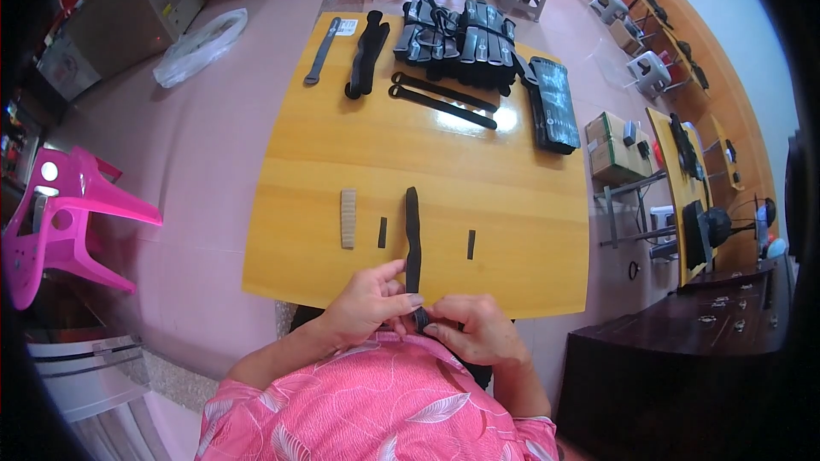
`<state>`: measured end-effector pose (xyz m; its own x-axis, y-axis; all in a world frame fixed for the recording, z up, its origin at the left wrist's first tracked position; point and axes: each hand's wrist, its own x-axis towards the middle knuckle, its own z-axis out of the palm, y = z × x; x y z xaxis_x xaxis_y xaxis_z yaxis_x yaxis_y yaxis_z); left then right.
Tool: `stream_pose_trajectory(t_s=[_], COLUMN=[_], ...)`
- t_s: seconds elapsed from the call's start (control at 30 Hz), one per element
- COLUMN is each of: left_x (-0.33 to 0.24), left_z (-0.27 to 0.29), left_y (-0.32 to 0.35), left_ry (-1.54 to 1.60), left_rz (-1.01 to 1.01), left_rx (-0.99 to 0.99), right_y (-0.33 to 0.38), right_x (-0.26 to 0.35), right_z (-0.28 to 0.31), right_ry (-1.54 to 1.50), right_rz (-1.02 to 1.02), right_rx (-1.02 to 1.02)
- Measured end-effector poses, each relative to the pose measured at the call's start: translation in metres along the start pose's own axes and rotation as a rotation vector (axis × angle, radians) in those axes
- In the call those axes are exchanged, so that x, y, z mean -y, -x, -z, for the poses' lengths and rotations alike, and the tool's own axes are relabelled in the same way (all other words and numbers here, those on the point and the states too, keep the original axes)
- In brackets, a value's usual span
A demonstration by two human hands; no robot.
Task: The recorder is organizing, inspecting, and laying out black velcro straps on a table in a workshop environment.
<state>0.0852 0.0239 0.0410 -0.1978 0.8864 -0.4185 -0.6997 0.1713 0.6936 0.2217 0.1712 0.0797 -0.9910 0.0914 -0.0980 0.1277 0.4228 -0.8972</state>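
A black fabric strap [412,235] lies lengthwise on the wooden table, its near end reaching over the front edge. My left hand [369,300] pinches it there between thumb and fingers. Close beside, my right hand [480,329] has its fingers closed on the strap's near end, which looks folded or looped and is partly hidden by both hands. Left of the strap lie a tan ribbed strip [348,218] and a short black strip [383,232]. Another short black strip [471,244] is on the right.
Along the table's [325,149] far side are bundled straps [487,34], two loose ringed straps [444,107], a black strap stack [367,55], a grey strap [323,51] and a dark packaged bundle [553,107]. A pink stool [73,213] stands left, a dark cabinet [666,350] right.
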Motion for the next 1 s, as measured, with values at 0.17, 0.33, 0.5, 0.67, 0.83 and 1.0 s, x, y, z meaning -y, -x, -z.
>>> stream_pose_trajectory(t_s=[0.17, 0.33, 0.5, 0.67, 0.83, 1.0], left_x=[0.001, 0.013, 0.018, -0.015, -0.016, -0.005], left_z=[0.002, 0.008, -0.002, 0.012, 0.010, 0.000], left_y=[0.001, 0.000, 0.005, 0.002, -0.003, -0.004], left_ry=[-0.031, -0.126, -0.335, -0.289, -0.338, -0.619], left_rz=[-0.013, -0.137, -0.196, -0.291, -0.468, -0.722], left_rx=[-0.023, 0.120, 0.120, -0.094, -0.088, -0.299], right_y=[0.003, -0.007, -0.037, -0.031, -0.032, -0.032], right_x=[-0.003, -0.020, -0.016, -0.007, -0.007, -0.013], right_z=[-0.001, -0.016, -0.007, 0.005, -0.002, -0.015], right_ry=[-0.036, -0.384, -0.413, 0.049, 0.248, 0.318], right_rz=[-0.014, -0.257, -0.205, 0.054, 0.156, 0.137], right_rx=[-0.032, -0.225, -0.406, -0.253, -0.159, -0.090])
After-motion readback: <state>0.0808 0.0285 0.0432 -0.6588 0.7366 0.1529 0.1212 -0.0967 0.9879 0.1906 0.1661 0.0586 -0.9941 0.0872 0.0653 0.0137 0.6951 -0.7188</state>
